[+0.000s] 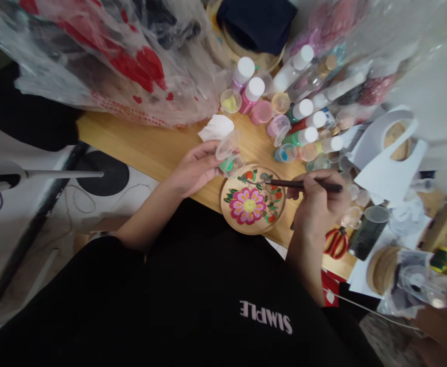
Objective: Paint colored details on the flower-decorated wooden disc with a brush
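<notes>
My left hand [198, 169] is closed on a small clear plastic paint cup [231, 165] with green paint inside and its lid flipped up. Between the fingers of my right hand [320, 200] is a dark-handled paintbrush [303, 185], held nearly level. Its tip points left over the upper part of a round wooden plate [229, 214]; whether it touches the surface I cannot tell. Painted on the plate are a large pink flower with a yellow centre, orange-red flowers and green leaves. The plate sits at the table's near edge, against my black shirt.
Paint bottles with white caps [254, 89] and small open paint cups [262, 111] crowd the table [162, 145] beyond the plate. A crumpled white tissue [216, 127] lies behind my left hand. Red-handled scissors [336, 243] and a phone [369, 234] are at right; a large plastic bag [131, 76] stands back left.
</notes>
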The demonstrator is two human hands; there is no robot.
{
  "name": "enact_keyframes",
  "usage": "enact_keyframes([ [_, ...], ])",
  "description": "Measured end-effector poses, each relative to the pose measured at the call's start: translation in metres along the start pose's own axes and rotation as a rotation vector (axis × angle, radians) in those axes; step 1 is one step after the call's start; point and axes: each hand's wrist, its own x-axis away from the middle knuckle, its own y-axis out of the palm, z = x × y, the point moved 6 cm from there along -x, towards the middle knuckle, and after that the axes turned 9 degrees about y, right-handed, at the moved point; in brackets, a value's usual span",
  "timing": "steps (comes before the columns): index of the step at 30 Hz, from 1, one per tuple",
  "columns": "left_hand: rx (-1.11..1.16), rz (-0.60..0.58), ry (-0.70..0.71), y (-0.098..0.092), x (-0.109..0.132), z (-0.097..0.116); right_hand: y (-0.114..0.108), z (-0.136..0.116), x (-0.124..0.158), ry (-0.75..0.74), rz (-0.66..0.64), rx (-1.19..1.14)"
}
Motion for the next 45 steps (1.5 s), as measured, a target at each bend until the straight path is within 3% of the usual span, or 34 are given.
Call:
enact_keyframes([
  [16, 0.014, 0.002, -0.037, 0.0006, 0.0005, -0.0001, -0.0053, 0.0033, 0.0002, 0.057, 0.009, 0.011],
  [45, 0.050, -0.001, -0.025, 0.0032, 0.0001, 0.0014, -0.0025, 0.0034, -0.0002, 0.028, 0.005, 0.000],
])
